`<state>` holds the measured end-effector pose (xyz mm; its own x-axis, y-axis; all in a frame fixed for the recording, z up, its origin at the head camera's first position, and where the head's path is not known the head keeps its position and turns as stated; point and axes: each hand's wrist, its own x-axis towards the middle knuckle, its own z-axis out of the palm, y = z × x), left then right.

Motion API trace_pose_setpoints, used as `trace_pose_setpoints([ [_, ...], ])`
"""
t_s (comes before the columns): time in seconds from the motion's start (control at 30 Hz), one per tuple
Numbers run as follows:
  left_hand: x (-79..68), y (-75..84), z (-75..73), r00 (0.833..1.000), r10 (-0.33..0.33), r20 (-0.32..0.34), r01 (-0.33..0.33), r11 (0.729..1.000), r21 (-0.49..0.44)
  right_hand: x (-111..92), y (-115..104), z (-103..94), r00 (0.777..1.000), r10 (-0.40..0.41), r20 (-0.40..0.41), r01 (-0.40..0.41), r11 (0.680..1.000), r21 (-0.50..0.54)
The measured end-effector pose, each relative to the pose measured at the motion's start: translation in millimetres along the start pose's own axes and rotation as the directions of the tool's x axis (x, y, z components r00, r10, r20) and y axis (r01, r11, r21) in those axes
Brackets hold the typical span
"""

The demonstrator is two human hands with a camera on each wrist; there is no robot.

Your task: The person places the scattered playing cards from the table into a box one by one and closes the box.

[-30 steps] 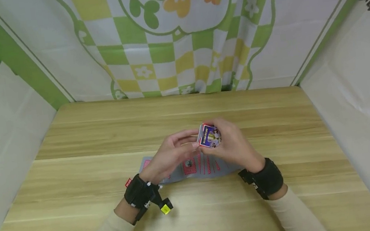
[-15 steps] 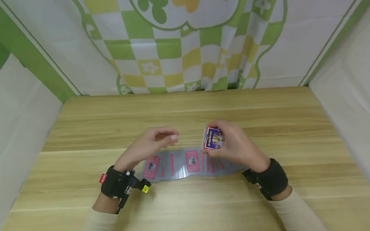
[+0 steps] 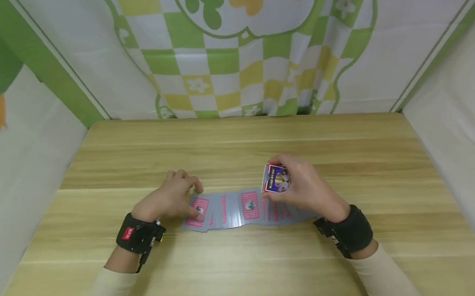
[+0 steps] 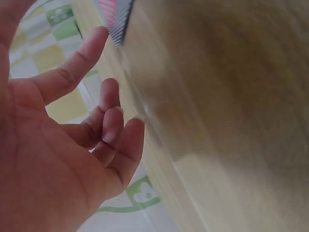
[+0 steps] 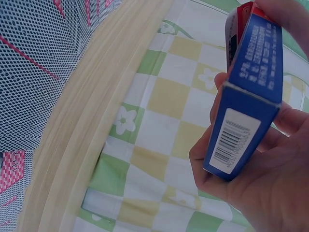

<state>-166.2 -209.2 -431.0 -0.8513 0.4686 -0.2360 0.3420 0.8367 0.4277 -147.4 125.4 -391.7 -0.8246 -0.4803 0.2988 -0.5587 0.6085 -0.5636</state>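
Note:
A row of playing cards (image 3: 250,206) lies face down on the wooden table, overlapping, with grey borders and red patterned backs. At its left end is my left hand (image 3: 166,200), its thumb over the end card and its index finger by the far edge. In the left wrist view the fingers (image 4: 124,150) are loosely bent, and the index fingertip overlaps a card corner (image 4: 114,19). Above the row's right part, my right hand (image 3: 305,184) grips a card box (image 3: 277,178) with a purple picture front. The right wrist view shows its blue side and white barcode label (image 5: 235,141).
The wooden table (image 3: 251,268) ends at a green, yellow and white checked curtain (image 3: 228,71). Pale walls with printed pictures stand at the left and right. Black straps with cameras are on both wrists.
My left hand has left the card box and moved left and down to the end of the card row. My right hand keeps holding the box, nearly in place. The head view has shifted slightly.

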Motion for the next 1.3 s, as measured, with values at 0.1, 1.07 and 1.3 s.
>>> trace_pose_setpoints([
  [0.1, 2.2, -1.2, 3.7, 1.000, -0.015, -0.003, 0.015, 1.000, -0.016, -2, 1, -0.5, 1.000, 0.008, 0.000, -0.008, 1.000, 0.005],
  [1.07, -5.8, 3.2, -6.4, 0.985, 0.166, -0.046, -0.170, 0.980, -0.106, -1, 0, 4.4, 0.998, -0.031, 0.061, 0.031, 1.000, 0.002],
  [1.3, -3.3, 12.4, -14.9, 0.979, 0.194, -0.069, -0.204, 0.958, -0.203, -1, -1, 5.7, 0.997, -0.030, 0.072, 0.030, 1.000, -0.004],
])
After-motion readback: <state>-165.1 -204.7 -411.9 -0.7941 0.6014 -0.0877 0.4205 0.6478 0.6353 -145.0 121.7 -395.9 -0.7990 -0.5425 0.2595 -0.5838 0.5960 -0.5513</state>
